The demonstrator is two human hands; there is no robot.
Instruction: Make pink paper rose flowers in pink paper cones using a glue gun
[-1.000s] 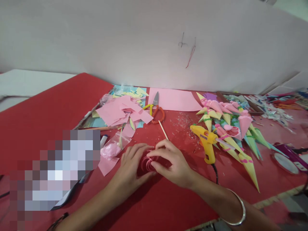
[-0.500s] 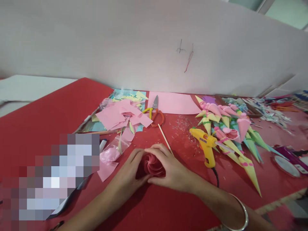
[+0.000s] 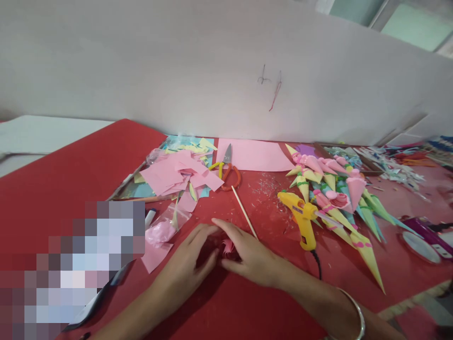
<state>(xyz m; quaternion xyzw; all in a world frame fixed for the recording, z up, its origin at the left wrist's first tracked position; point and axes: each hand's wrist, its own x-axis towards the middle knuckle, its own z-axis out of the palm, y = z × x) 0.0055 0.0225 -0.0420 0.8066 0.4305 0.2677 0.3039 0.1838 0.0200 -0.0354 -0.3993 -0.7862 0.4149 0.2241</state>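
A pink folded-paper rosette [image 3: 228, 246] shows only in part between my hands, its pleated edge at the fingers of my right hand [image 3: 253, 255]. My right hand curls round it, and its back covers the rest. Beside it on the left, my left hand [image 3: 198, 250] is cupped, thumb and fingers apart, with a gap to the rosette. Just beyond my right hand lies a thin wooden stick [image 3: 244, 211]. A yellow glue gun [image 3: 304, 222] with a glue stick in it rests on the red table to the right.
Pink paper pieces [image 3: 175, 174] and scissors [image 3: 227, 167] with yellow and orange handles lie farther back. Near the left hand is a plastic bag [image 3: 166, 229] with pink material. Several decorated paper cones [image 3: 354, 189] pile up at right. A purple device [image 3: 424, 231] lies beyond.
The rosette's swirled face was plain to see between both hands; now it is turned and mostly hidden by the right hand. The left fingers have come away from it.
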